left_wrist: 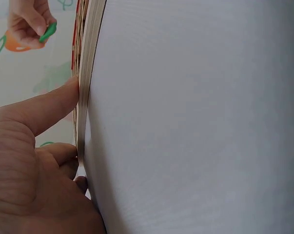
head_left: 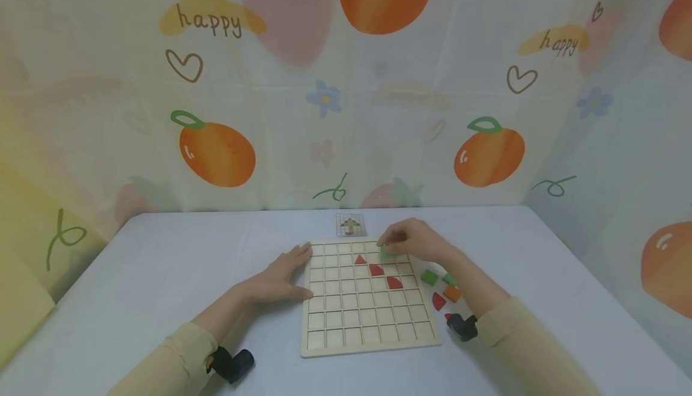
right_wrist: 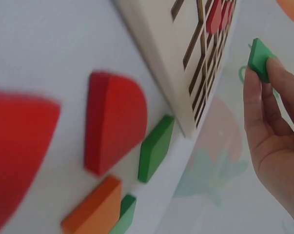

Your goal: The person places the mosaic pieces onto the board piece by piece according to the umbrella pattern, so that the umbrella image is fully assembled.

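Pale wood forms the grid board [head_left: 346, 321] between the counter's [head_left: 530, 252] left and right edges; loose red, orange and green pieces [head_left: 452, 293] lie toward the right edge. The left hand [head_left: 277, 278], spread wide, touches the board's left rim. Beyond three red pieces [head_left: 395, 283] on the grid, the right hand [head_left: 418, 241] pinches a green piece [right_wrist: 258, 61]. A card [head_left: 351, 225] lies by the far edge.

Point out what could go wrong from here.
The green piece is held in a small pinch of the right hand, so it might slip.

The black device on the right wrist is close to a loose red piece and could nudge it.

The left hand touches the left edge of the board; a push there might shift it.
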Motion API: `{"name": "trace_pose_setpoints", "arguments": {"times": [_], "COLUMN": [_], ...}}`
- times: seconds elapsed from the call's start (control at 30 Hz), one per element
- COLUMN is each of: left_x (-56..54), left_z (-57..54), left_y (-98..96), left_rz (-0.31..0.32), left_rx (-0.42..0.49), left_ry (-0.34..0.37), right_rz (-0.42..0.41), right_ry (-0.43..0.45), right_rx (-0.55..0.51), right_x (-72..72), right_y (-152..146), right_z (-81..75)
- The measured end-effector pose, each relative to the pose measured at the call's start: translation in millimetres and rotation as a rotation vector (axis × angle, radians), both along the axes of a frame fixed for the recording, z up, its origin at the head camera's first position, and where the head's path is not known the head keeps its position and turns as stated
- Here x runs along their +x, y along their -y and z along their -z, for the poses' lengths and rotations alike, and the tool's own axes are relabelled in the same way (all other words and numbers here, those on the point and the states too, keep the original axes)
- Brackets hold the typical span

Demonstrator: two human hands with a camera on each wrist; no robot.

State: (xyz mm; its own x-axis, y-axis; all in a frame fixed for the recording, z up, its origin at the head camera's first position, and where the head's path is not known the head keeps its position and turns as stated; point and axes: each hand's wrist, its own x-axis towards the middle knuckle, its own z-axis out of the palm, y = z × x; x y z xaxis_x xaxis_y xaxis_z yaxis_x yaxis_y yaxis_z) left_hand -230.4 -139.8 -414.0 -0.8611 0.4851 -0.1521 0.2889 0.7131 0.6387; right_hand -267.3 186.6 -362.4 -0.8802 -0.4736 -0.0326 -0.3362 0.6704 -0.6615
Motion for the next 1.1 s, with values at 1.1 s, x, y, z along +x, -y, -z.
{"name": "trace_pose_setpoints", "arguments": {"times": [1.1], "left_x": [1.4], "left_z": [-1.6], "left_y": [-1.4], "left_rz": [-0.001], "left_rx": [0.004], "left_ry": [-0.003], "right_rz": [-0.093], "right_ry": [0.09], "right_rx": [0.063], "right_x": [-0.4], "right_y": [45], "right_z": [6.8]}}
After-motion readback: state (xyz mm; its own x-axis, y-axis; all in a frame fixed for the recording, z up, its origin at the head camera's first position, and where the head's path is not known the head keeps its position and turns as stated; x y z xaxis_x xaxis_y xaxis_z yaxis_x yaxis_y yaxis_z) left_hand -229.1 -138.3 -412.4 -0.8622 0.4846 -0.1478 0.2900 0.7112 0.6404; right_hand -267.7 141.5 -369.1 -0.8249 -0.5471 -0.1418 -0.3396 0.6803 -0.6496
